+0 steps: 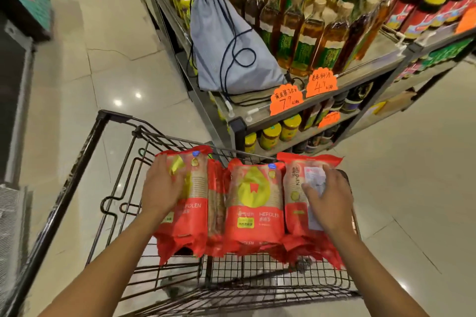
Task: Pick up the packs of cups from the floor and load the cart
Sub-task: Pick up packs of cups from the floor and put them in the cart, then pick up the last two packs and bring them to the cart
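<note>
Several red packs of cups lie side by side in the far end of a black wire cart (pixel 85 162). My left hand (pixel 161 188) rests with spread fingers on the leftmost pack (pixel 190 213). My right hand (pixel 327 201) presses flat on the rightmost pack (pixel 293 188), over its white label. A middle pack (pixel 253 203) with a yellow emblem lies between them, untouched, and a narrow pack is wedged on edge to its left. Neither hand is closed around a pack.
A metal shelf unit (pixel 296 116) with oil bottles, yellow-lidded jars and orange price tags stands just beyond the cart. A grey drawstring bag (pixel 226 44) sits on its corner. Tiled floor opens to the left and right. A person's legs show at the far top left.
</note>
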Available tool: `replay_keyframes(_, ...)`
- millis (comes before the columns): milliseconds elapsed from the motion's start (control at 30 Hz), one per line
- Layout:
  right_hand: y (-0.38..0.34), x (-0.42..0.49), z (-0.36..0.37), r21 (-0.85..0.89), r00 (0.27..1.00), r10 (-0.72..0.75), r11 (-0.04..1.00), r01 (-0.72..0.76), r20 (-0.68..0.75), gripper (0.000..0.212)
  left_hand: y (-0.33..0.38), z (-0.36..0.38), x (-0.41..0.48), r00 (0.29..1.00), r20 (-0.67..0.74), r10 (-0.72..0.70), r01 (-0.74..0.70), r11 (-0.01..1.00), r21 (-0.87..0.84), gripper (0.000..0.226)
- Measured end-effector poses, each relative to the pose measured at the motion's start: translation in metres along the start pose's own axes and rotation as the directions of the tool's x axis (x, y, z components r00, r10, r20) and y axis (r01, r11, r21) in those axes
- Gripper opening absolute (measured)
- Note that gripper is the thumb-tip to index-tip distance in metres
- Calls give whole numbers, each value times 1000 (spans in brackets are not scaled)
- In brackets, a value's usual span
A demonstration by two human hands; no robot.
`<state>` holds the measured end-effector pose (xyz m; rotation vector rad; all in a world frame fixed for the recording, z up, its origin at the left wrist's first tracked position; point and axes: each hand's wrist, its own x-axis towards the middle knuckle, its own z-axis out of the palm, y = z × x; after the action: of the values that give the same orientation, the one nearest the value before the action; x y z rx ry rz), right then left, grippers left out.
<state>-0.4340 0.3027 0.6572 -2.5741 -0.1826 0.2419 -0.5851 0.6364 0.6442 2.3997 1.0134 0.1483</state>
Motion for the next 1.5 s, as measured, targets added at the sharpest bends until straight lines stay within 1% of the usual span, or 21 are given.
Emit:
replay_keyframes(67, -38, -21, -12, -58, 985, -172, 984, 171, -21, 62, 23, -23, -15, 983, 2, 182, -181, 979, 96, 71)
replay_keyframes(100, -58, -35, -18, -106, 968, -248, 964, 244, -24, 62, 35, -35, -23, 961, 0, 276, -273, 950, 151, 74)
replay_keyframes(167, -97, -65, -31, -216, 926, -377, 907, 362, -35, 64, 60, -58, -42, 898, -17, 439, -424, 875, 235, 74)
replay_keyframes(233, -129, -97, -44, -300, 881, -466, 854, 425, -79, 67, 84, -79, -64, 831, -30, 555, -527, 804, 276, 78)
replay_keyframes(333, -156, -142, -67, -368, 851, -491, 838, 404, -186, 70, 112, -105, -100, 735, -29, 677, -644, 711, 284, 79)
replay_keyframes(433, -154, -180, -95, -405, 869, -421, 865, 297, -261, 70, 137, -120, -136, 629, -22, 777, -745, 611, 268, 77)
replay_keyframes(533, -127, -214, -125, -435, 886, -324, 886, 161, -332, 68, 170, -121, -172, 522, 20, 853, -828, 501, 250, 73)
replay_keyframes(600, -100, -237, -147, -437, 881, -255, 897, 62, -399, 69, 199, -115, -199, 457, 68, 887, -871, 431, 235, 75)
replay_keyframes(667, -65, -260, -170, -432, 871, -170, 901, -52, -460, 70, 232, -103, -231, 377, 114, 919, -912, 347, 219, 76)
replay_keyframes(733, -23, -285, -193, -406, 844, -79, 898, -171, -530, 71, 270, -84, -267, 267, 138, 954, -953, 240, 184, 77)
replay_keyframes(800, 26, -311, -217, -366, 801, 28, 880, -304, -597, 71, 312, -58, -310, 136, 160, 978, -983, 113, 146, 77)
replay_keyframes(867, 84, -342, -243, -305, 745, 158, 842, -444, -648, 73, 354, -27, -361, 21, 188, 982, -995, 2, 102, 77)
replay_keyframes(933, 148, -377, -266, -233, 666, 277, 787, -571, -692, 73, 394, 8, -420, -79, 209, 975, -994, -92, 53, 80)
replay_keyframes(1000, 213, -415, -286, -160, 587, 359, 742, -651, -725, 73, 428, 45, -483, -166, 217, 962, -985, -174, 18, 80)
replay_keyframes(1067, 275, -451, -307, -84, 524, 437, 704, -705, -731, 73, 460, 80, -544, -244, 231, 942, -969, -247, -14, 79)
replay_keyframes(1167, 352, -491, -341, -18, 457, 532, 638, -770, -713, 76, 505, 126, -623, -322, 262, 910, -945, -324, -37, 80)
replay_keyframes(1267, 413, -514, -378, 13, 413, 558, 605, -796, -720, 76, 550, 163, -683, -373, 260, 891, -927, -370, -61, 80)
replay_keyframes(1400, 481, -519, -419, 47, 377, 573, 590, -806, -728, 73, 606, 208, -735, -403, 268, 875, -915, -395, -84, 79)
replay_keyframes(1500, 530, -500, -445, 59, 384, 586, 597, -800, -714, 72, 651, 246, -754, -420, 275, 865, -907, -413, -86, 78)
